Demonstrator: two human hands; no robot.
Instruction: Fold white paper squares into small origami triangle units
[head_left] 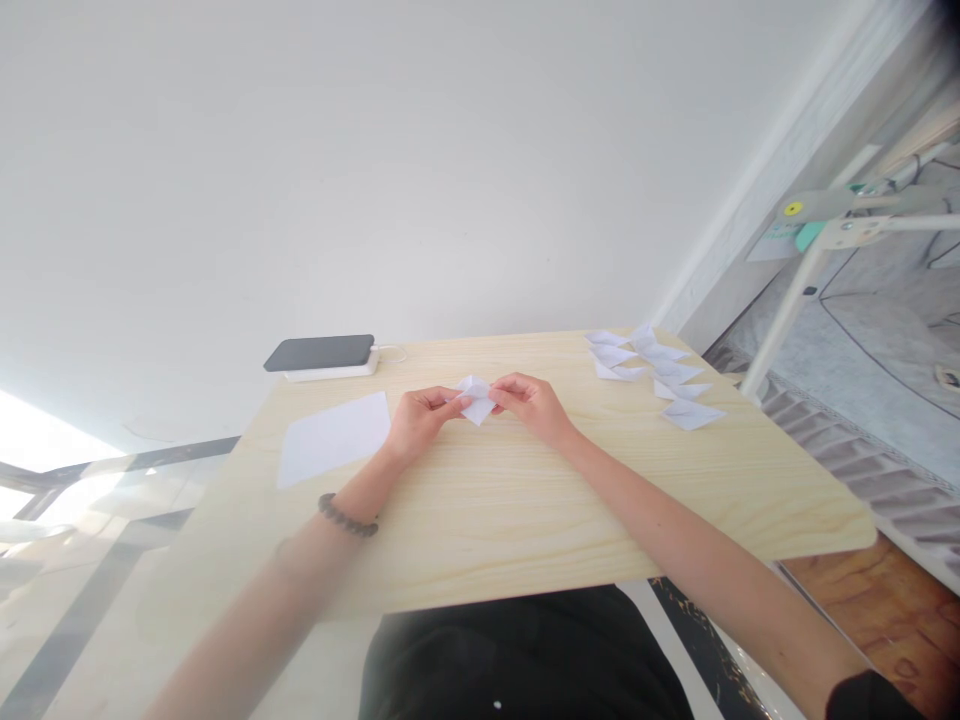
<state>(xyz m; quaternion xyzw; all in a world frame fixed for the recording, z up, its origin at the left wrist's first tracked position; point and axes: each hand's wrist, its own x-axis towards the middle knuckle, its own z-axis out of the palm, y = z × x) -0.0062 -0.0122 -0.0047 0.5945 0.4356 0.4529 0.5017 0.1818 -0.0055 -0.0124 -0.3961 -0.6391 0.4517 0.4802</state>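
I see a person's left hand (420, 422) and right hand (532, 405), each grip pinching one folded paper (478, 406) above the tabletop (495, 520); on the tabletop's left lies a white sheet (334, 438), far right, folded pieces (678, 372).

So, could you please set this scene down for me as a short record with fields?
Left hand: the left hand pinches one side of a small folded paper in its fingers
Right hand: the right hand pinches the other side
Left wrist: dark beaded bracelet
Left side: a plain white sheet lies flat
Far left corner: dark-faced device on a white block, white cable beside them
Right side: several folded paper pieces in two groups
Surface: pale wood-grain table against a light wall
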